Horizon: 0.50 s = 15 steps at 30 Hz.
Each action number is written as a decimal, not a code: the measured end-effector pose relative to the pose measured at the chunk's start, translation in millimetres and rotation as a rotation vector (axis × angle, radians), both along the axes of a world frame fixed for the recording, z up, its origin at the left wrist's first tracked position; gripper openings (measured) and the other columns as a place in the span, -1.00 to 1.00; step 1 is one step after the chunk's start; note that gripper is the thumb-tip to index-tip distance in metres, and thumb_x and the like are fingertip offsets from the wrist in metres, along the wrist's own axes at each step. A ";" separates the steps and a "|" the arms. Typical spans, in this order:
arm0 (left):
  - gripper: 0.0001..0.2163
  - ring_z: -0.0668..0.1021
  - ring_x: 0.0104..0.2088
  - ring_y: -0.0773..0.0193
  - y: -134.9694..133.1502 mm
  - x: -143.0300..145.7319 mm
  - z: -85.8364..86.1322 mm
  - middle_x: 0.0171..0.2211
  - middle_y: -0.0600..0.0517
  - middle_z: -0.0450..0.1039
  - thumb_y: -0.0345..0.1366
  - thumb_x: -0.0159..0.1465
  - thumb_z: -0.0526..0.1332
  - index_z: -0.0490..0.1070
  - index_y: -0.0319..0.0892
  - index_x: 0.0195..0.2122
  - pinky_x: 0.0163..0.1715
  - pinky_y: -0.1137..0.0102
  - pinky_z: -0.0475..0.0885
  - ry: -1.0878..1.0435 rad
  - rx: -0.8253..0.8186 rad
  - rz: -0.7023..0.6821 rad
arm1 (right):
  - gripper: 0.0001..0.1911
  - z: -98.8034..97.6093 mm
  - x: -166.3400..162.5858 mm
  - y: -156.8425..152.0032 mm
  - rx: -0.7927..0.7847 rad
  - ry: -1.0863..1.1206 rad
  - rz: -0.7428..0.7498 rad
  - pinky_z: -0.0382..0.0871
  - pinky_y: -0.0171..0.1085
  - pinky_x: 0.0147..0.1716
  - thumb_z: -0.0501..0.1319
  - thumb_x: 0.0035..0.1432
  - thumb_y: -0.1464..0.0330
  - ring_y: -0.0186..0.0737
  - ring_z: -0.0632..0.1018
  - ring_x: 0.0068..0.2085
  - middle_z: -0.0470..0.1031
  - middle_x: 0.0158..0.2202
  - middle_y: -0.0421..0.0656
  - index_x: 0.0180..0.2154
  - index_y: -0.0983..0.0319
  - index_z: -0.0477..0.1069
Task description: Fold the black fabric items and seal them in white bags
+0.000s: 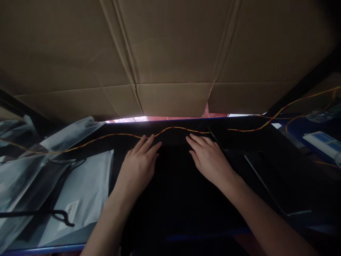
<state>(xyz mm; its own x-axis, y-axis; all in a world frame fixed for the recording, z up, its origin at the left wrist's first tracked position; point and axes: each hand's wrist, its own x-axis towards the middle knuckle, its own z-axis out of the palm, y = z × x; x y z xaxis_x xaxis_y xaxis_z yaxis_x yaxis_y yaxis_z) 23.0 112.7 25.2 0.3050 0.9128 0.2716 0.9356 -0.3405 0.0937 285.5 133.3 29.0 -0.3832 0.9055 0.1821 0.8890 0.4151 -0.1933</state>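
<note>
Clear bags (85,185) lie on my left, a black strap (32,214) across them and the twisted wire (174,127) along their far end. My left hand (140,163) is palm down, fingers loosely spread, tips at the wire; I can't tell if they press it. The wire bows on just beyond my right hand (206,154), also palm down, fingers slightly apart. Further right lies a dark panel (274,181), then a white box (323,144).

Prob. a wkshp: twisted wire (174,127), cardboard (170,46) & plastic pkgs (85,185).
</note>
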 end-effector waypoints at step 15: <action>-0.76 0.67 -0.23 0.09 -69.1 -37.4 8.5 -0.14 0.04 0.69 -0.23 0.56 0.14 0.61 -0.01 0.07 -0.15 0.11 0.57 0.026 0.072 -0.300 | -0.71 5.7 41.0 -66.8 0.019 0.053 0.278 0.54 0.07 0.19 0.21 0.51 0.39 0.08 0.54 0.26 0.61 0.23 -0.11 0.14 0.10 0.60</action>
<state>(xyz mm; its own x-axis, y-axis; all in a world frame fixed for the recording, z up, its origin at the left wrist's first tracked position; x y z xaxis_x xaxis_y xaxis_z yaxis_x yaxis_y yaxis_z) -14.3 43.5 33.7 0.5656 0.7595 0.3213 0.7940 -0.6068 0.0367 326.5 66.4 34.7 -0.6055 0.7636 0.2244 0.7296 0.6452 -0.2266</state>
